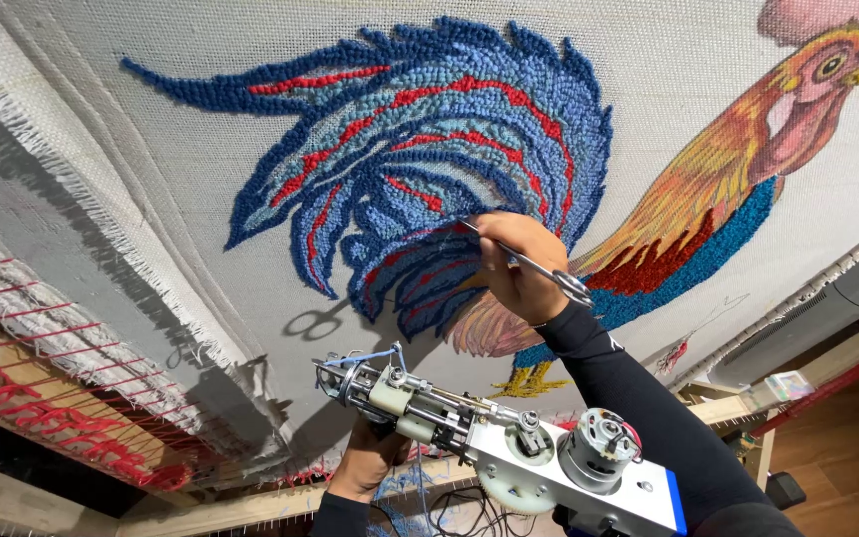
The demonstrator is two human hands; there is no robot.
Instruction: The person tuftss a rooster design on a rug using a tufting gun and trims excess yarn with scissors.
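Head view: nearest the camera, a tufting gun (509,447) with a white body, a grey motor and blue yarn at its tip is held from below by the left hand (368,459), whose fingers are closed around the gun's grip; the grip itself is hidden behind the tool. The gun's tip is pointed up and to the left, and it is kept apart from the cloth.

Above it, the right hand (519,264), in a black sleeve, is raised to the stretched backing cloth (151,149). Its fingers are clamped on a pair of thin metal scissors (524,261), whose points are laid against the tufted pile while the ring handles stick out past the wrist to the right. The two hands are kept well apart, the right one higher and nearer the cloth.

The scissor points are set at the lower edge of the blue and red rooster tail (420,149). Farther right, the orange rooster body (728,169) is seen on the cloth. A wooden frame (251,507) is seen along the cloth's lower edge.
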